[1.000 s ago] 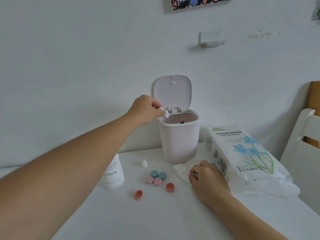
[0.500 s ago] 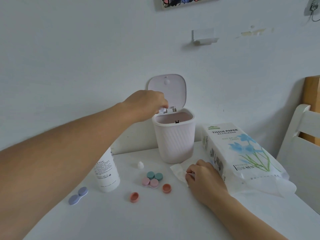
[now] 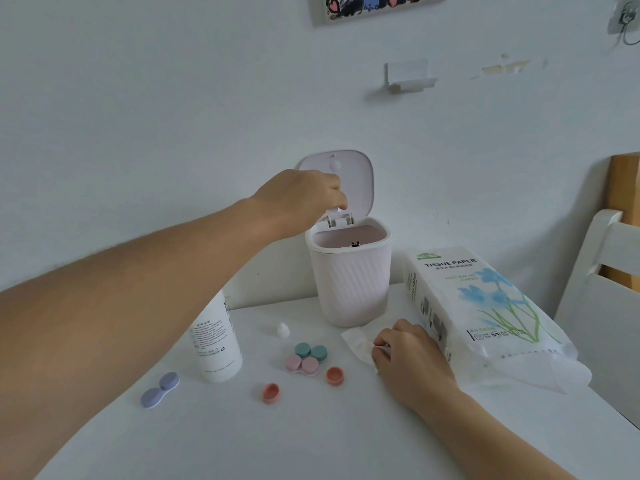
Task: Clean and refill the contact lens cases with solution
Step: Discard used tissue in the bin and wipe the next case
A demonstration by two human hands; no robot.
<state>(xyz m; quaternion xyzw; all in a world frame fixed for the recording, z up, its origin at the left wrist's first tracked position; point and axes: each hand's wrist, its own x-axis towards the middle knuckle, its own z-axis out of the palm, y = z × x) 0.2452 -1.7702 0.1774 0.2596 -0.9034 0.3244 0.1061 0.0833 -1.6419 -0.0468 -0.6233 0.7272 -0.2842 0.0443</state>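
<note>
Here the left hand [image 3: 304,199] hangs over the open mini trash bin [image 3: 349,282], fingers curled downward, and whether they hold anything cannot be told. In front of the bin, the right hand [image 3: 408,358] pinches a white tissue [image 3: 356,344] against the table [image 3: 311,438]. Also in front of the bin lie the green-and-pink contact lens cases [image 3: 306,358] and two loose coral caps [image 3: 334,375]; left of it stands the solution bottle [image 3: 218,344].

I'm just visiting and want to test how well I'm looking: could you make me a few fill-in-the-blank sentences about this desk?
1. The lid of the small bin stands ____.
2. The right hand rests on a white ____ on the table.
3. The closed lens case left of the solution bottle is coloured ____.
4. The number of loose orange caps on the table is ____.

Missing words: open; tissue; purple; two
</note>
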